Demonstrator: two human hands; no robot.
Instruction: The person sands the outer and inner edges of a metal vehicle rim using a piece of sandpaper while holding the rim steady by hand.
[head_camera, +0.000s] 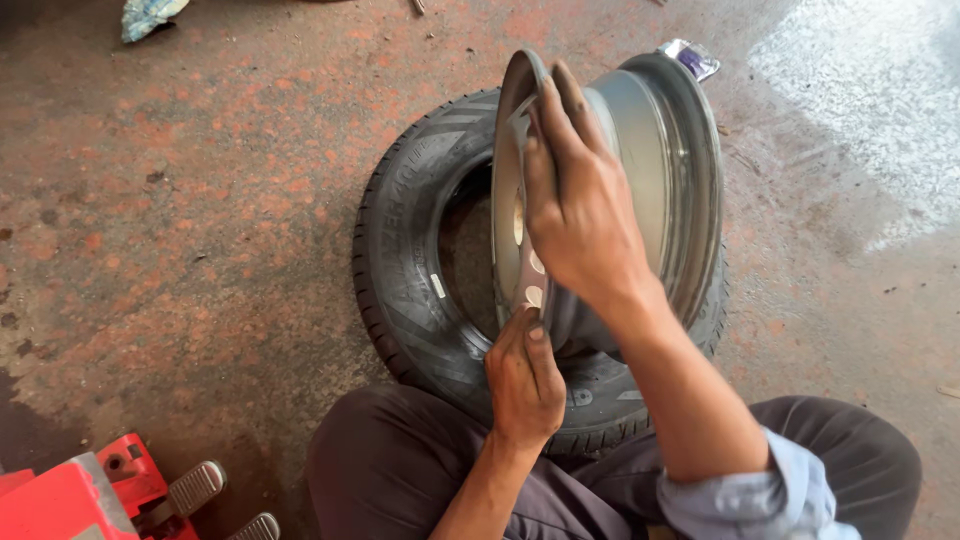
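I am looking down at a metal wheel (640, 190) that is standing up on its edge on top of a black tire (420, 270). The tire is lying flat on the floor (200, 200), right in front of my knees. My right hand (580, 210) is reaching over the top of the wheel with its fingers pressed together, gripping the front rim. My left hand (525, 380) is down low, with its fingers curled and its fingertips touching the bottom edge of the wheel, just above the tire. I think the work is only partly along: the wheel is out and apart from the tire, not sitting inside its hole, and it is leaning on the tire's far side. The wheel is balancing on a thin edge, so I am thinking it could tip or roll if my hands are letting go. There is lots of open floor on the left and behind the tire for moving things. On the right the floor is turning pale and whitish, and that part is also open. Down at the bottom left a red machine (70, 495) with foot pedals is sitting near my leg, so that corner is tighter. A small shiny wrapper (692, 57) is lying just behind the wheel.
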